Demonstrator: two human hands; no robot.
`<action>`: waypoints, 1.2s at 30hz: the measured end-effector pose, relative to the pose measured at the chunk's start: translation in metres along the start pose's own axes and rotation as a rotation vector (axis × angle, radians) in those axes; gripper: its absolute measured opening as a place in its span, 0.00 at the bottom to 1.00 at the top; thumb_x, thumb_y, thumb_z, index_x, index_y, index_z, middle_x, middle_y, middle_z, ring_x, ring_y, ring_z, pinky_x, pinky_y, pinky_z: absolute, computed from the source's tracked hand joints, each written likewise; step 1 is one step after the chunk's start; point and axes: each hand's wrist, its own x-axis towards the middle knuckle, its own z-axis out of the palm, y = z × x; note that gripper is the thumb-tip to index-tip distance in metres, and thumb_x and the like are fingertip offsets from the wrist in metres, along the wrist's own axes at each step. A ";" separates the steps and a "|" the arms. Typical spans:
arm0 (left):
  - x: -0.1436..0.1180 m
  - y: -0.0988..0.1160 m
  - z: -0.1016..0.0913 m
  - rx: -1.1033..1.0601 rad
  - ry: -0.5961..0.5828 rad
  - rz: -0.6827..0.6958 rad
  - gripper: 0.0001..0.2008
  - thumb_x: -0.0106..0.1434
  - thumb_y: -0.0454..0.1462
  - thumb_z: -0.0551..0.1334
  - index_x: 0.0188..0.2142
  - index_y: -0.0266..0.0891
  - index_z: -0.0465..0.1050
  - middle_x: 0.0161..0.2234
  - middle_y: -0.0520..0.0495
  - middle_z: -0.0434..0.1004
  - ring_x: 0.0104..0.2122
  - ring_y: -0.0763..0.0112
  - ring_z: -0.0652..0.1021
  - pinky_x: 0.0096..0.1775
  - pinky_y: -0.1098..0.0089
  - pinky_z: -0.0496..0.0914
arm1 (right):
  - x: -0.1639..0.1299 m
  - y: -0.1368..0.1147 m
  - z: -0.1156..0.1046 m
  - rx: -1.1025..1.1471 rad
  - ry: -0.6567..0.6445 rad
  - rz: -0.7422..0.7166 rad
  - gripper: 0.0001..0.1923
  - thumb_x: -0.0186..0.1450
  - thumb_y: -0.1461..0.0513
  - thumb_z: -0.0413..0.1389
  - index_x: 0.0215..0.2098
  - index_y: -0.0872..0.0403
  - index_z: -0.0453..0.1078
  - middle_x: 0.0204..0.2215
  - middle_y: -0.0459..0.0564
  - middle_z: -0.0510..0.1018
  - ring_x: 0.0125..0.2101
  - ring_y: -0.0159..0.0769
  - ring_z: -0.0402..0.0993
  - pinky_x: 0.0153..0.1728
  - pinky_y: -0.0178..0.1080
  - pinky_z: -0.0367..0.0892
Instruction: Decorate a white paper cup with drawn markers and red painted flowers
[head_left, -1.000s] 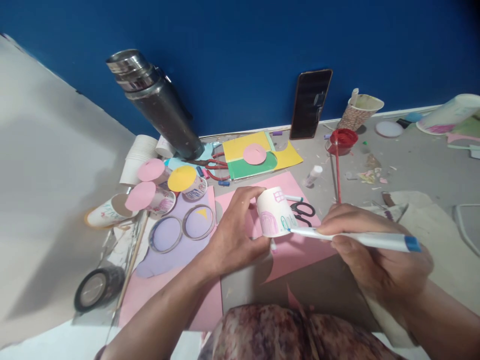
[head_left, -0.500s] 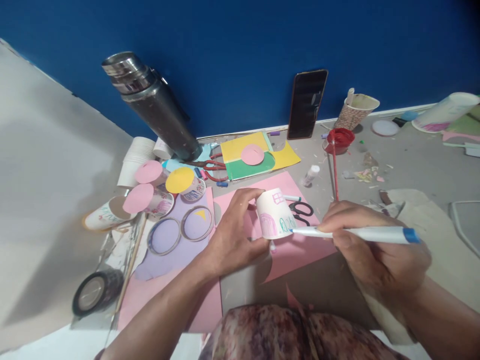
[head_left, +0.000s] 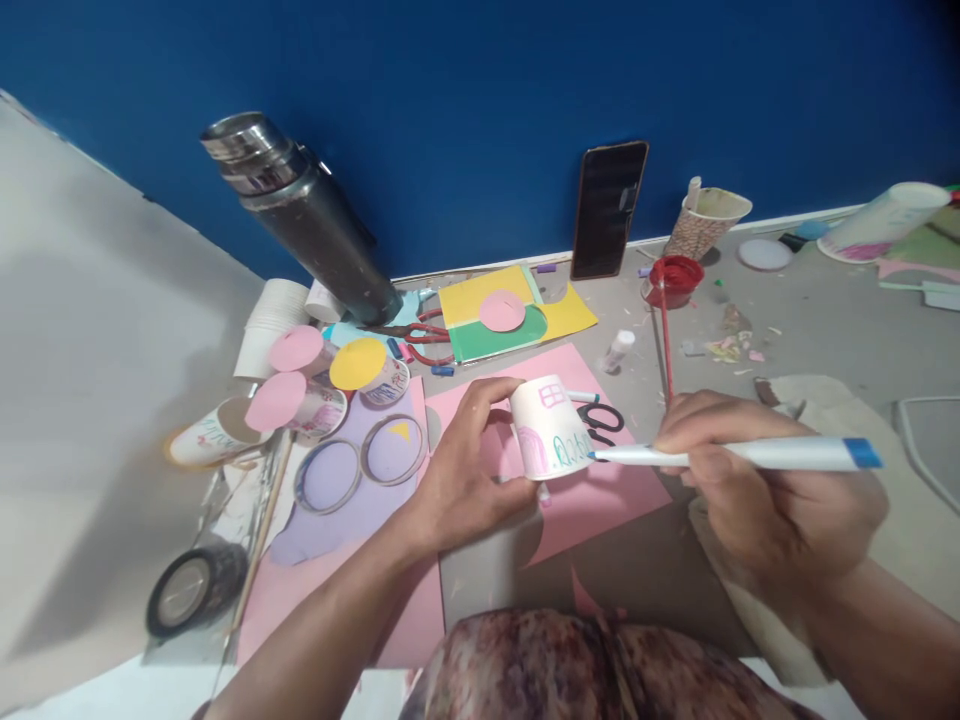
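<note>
Teal scribbles on the paper cup (head_left: 550, 428) are unreadable

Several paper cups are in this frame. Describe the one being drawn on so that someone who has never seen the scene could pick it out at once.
Start at the big pink paper sheet in the middle of the floor. Above it, the left hand grips a small white paper cup while the right hand puts a marker tip to its side. Unlike the capped cups at left, it has no paper disc and shows a pink arch, a pink window and green scribbles.

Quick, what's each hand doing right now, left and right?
Left hand: closed around the upturned paper cup.
Right hand: closed on the marker, tip at the cup.
</note>
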 end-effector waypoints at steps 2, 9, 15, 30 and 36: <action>0.000 -0.002 0.000 -0.025 -0.002 -0.020 0.37 0.53 0.32 0.72 0.61 0.45 0.66 0.61 0.40 0.72 0.62 0.52 0.75 0.61 0.53 0.74 | 0.000 0.000 0.000 -0.001 0.007 -0.037 0.11 0.72 0.68 0.56 0.45 0.48 0.79 0.28 0.49 0.80 0.26 0.41 0.74 0.25 0.47 0.72; 0.000 -0.006 0.001 -0.099 -0.004 -0.016 0.37 0.55 0.33 0.72 0.63 0.46 0.65 0.62 0.39 0.71 0.63 0.53 0.75 0.63 0.53 0.73 | 0.000 0.000 0.000 -0.004 0.010 -0.043 0.14 0.73 0.68 0.55 0.47 0.47 0.79 0.29 0.50 0.81 0.27 0.42 0.75 0.26 0.47 0.72; -0.001 -0.009 0.001 -0.127 -0.007 -0.018 0.38 0.55 0.32 0.73 0.63 0.47 0.65 0.63 0.40 0.72 0.64 0.53 0.75 0.65 0.54 0.72 | 0.000 0.000 0.000 0.017 -0.028 -0.030 0.12 0.73 0.67 0.55 0.46 0.47 0.78 0.28 0.48 0.80 0.25 0.41 0.74 0.24 0.46 0.70; 0.000 -0.010 0.005 -0.216 -0.009 -0.023 0.38 0.52 0.31 0.72 0.61 0.45 0.64 0.63 0.39 0.73 0.66 0.52 0.75 0.69 0.51 0.69 | 0.001 -0.001 -0.001 0.046 -0.015 -0.004 0.11 0.73 0.68 0.56 0.44 0.50 0.79 0.27 0.47 0.79 0.26 0.39 0.75 0.26 0.44 0.72; 0.003 -0.007 0.005 -0.287 -0.014 -0.028 0.37 0.53 0.31 0.73 0.60 0.46 0.64 0.60 0.41 0.75 0.64 0.54 0.77 0.64 0.55 0.73 | -0.001 -0.003 -0.002 0.002 0.106 0.042 0.10 0.74 0.66 0.56 0.43 0.49 0.80 0.28 0.48 0.82 0.27 0.39 0.78 0.26 0.43 0.74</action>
